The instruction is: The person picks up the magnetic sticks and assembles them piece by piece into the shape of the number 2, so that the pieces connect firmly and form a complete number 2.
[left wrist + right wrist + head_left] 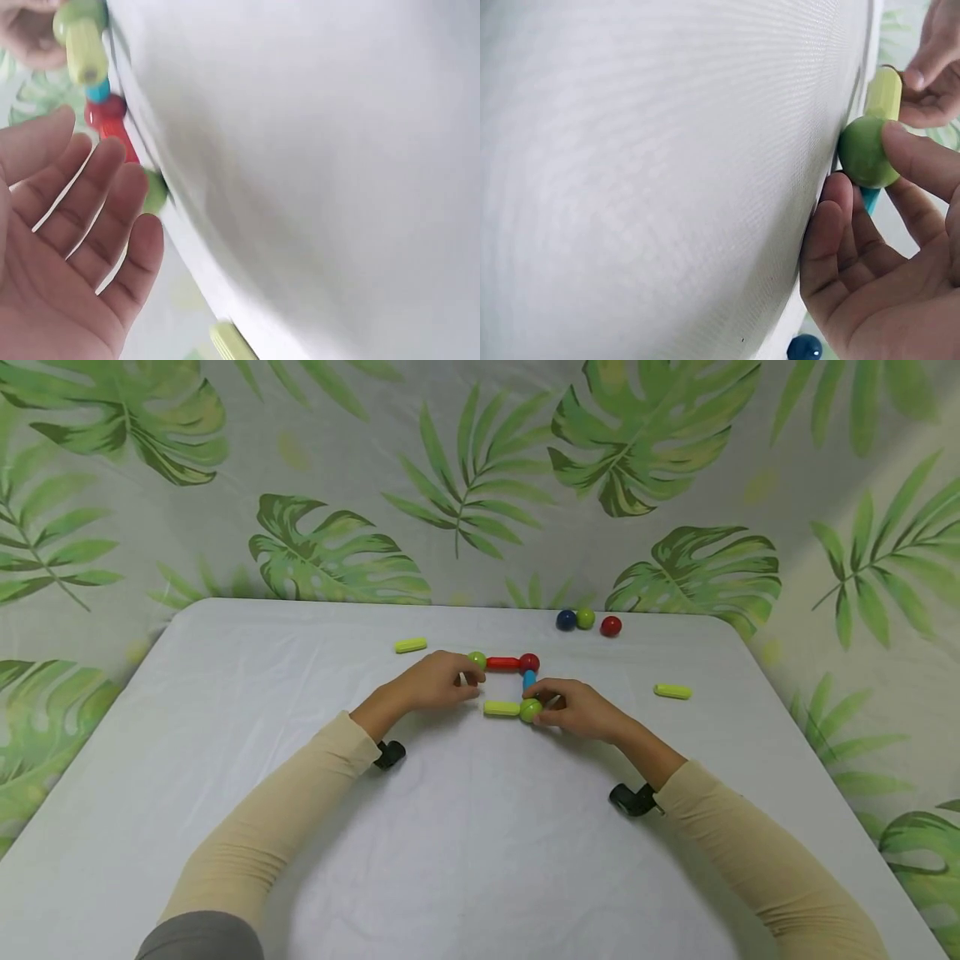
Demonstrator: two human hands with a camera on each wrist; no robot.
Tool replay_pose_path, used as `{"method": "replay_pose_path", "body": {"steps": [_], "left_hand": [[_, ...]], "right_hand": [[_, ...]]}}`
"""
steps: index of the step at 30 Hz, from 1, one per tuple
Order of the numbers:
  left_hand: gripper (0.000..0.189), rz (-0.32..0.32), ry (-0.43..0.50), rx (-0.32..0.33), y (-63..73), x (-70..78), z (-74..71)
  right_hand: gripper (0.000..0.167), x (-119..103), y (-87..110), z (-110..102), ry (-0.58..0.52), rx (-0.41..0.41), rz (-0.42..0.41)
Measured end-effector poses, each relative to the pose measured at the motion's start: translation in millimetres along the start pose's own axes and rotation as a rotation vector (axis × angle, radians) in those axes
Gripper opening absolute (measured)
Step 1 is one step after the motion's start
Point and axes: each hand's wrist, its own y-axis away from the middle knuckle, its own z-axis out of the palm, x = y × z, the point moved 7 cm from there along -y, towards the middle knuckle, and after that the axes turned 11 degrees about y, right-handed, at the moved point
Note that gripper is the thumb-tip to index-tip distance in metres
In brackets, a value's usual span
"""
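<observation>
On the white table lies a joined shape of balls and rods. Its top side is a red rod (502,663) between a green ball (477,660) and a red ball (529,662). A blue rod (529,680) runs from the red ball toward a nearer green ball (531,710), from which a yellow-green rod (501,708) points left. My right hand (581,708) pinches that nearer ball, its thumb against the ball in the right wrist view. Beside the far green ball, my left hand (441,681) has loosely bent fingers (105,180) and holds nothing.
Loose yellow-green rods lie at the back left (410,645) and at the right (672,692). Near the back edge are a dark blue ball (566,620), a green ball (585,618) and a red ball (611,626). Leaf-patterned cloth (480,485) hangs behind the table.
</observation>
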Motion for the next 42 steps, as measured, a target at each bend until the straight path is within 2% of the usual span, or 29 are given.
{"method": "replay_pose_path", "body": {"steps": [5, 8, 11, 16, 18, 21, 30, 35, 42], "left_hand": [[0.023, -0.043, 0.014, 0.118, -4.4, -12.7, -20.7], [0.030, -0.069, 0.009, 0.137, -10.2, -20.4, -24.1], [0.042, -0.092, 0.018, 0.111, -17.6, -27.9, -21.5], [0.056, -0.153, 0.181, 0.044, -27.9, -36.9, -15.1], [0.059, -0.176, 0.243, 0.036, -30.2, -39.2, -14.8], [0.061, -0.198, 0.286, 0.032, -31.6, -41.2, -16.1], [0.041, -0.206, 0.296, -0.006, -34.7, -48.8, -17.3], [0.041, -0.218, 0.281, -0.030, -37.5, -53.7, -17.9], [0.042, -0.213, 0.307, -0.033, -39.5, -58.9, -20.9]], "right_hand": [[0.038, 0.1, -0.2, -0.1, 0.007, 0.005, -0.010], [0.039, 0.2, -0.1, -0.2, 0.008, 0.008, -0.010], [0.038, 0.3, -0.4, 0.8, 0.004, 0.002, -0.005], [0.038, 2.2, -0.8, 3.0, -0.002, -0.004, 0.003], [0.038, 2.2, -1.0, 2.9, -0.001, -0.002, 0.001], [0.038, 1.3, -1.6, 2.3, 0.004, -0.002, -0.005], [0.038, 2.9, -2.7, 0.9, 0.001, -0.007, -0.002], [0.038, 4.3, -3.5, 1.4, -0.005, -0.014, 0.001], [0.038, 4.5, -5.1, 0.8, -0.008, -0.015, -0.013]]}}
